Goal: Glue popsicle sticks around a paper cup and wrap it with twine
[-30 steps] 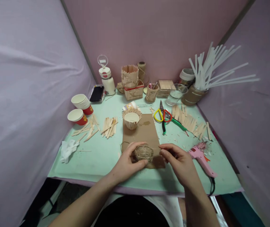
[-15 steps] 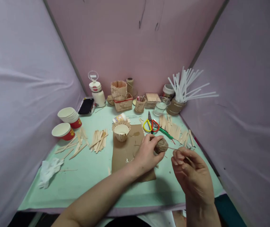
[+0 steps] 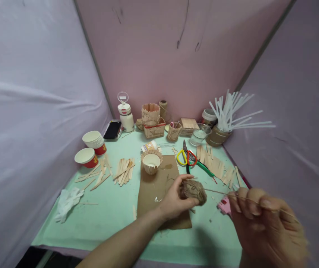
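Observation:
My left hand [image 3: 177, 199] is closed around a ball of brown twine [image 3: 195, 191], above the right edge of a brown cardboard sheet [image 3: 151, 208]. A strand of twine [image 3: 217, 191] runs taut from the ball to my right hand [image 3: 265, 219]. The fingers of my right hand are curled on that strand, and its near side is slightly blurred. Beneath the right hand, a pink object [image 3: 224, 205] is partly covered. On the sheet's far end stands a paper cup [image 3: 151, 163] ringed with wooden pieces.
Scissors [image 3: 186, 154] and green-handled pliers [image 3: 205, 168] lie beyond my left hand. Craft sticks [image 3: 124, 171], stacked paper cups [image 3: 94, 139] and a crumpled tissue [image 3: 68, 203] are at left. A water cup [image 3: 200, 136] and a jar of white sticks [image 3: 218, 136] stand at the back right.
My right hand has moved right and nearer, drawing a longer strand from the ball. The pink object has come into view. The whole scene has shifted right and down in view.

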Available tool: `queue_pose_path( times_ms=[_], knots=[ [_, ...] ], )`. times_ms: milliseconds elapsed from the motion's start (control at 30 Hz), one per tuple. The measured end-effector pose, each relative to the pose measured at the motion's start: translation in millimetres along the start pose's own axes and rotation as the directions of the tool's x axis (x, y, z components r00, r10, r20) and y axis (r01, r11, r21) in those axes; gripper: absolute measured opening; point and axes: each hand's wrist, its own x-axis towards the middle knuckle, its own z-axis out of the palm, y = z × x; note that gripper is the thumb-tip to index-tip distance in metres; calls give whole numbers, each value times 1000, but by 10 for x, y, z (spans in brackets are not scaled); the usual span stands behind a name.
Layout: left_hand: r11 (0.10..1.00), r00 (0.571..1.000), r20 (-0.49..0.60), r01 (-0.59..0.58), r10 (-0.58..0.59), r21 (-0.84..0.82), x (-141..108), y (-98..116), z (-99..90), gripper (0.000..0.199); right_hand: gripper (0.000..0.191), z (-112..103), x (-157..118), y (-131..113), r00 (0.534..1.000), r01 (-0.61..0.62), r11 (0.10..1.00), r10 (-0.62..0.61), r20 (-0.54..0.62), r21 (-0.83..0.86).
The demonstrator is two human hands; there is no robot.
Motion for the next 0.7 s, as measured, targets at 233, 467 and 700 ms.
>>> queue_pose_path(
  times_ms=[233,467,700],
  knots=[
    [770,937,295,325,-186,-549,-464,-32,-188,58,24,-10,39,-47,997,-65,997,66,-42,34],
    [738,948,224,317,-226,-596,-797,-49,-302,59,28,-95,-130,71,984,-173,985,173,48,8],
    [761,969,-83,127,-231,-636,-844,194,-543,64,25,197,-98,199,976,-209,977,211,48,-45]
  ],
)
